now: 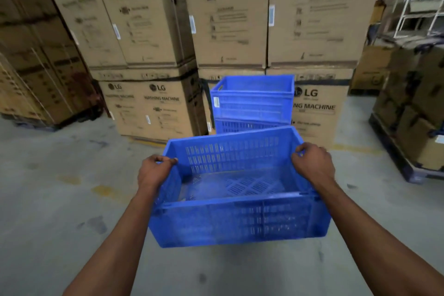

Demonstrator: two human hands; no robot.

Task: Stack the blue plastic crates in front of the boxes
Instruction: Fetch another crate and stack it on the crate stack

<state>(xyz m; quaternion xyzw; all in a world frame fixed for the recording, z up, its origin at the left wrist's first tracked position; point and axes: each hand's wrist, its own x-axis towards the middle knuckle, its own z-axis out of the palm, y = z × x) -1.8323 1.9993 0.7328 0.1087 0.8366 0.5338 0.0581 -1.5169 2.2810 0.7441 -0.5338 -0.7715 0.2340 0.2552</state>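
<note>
- Left hand [153, 170] and right hand [312, 166] grip the carried crate's [237, 221] short sides.
- Stacked crates [253, 103] sit above it in frame, straight ahead, long axes roughly parallel.

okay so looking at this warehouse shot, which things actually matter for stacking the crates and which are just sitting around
Part of the job:
- carried blue crate, held by left hand and right hand at its side rims
- stacked blue crates ahead
- washing machine boxes behind the stack

Just lying about:
- brown cartons on pallet, right
- white metal frame, upper right
- strapped cartons, left
</note>
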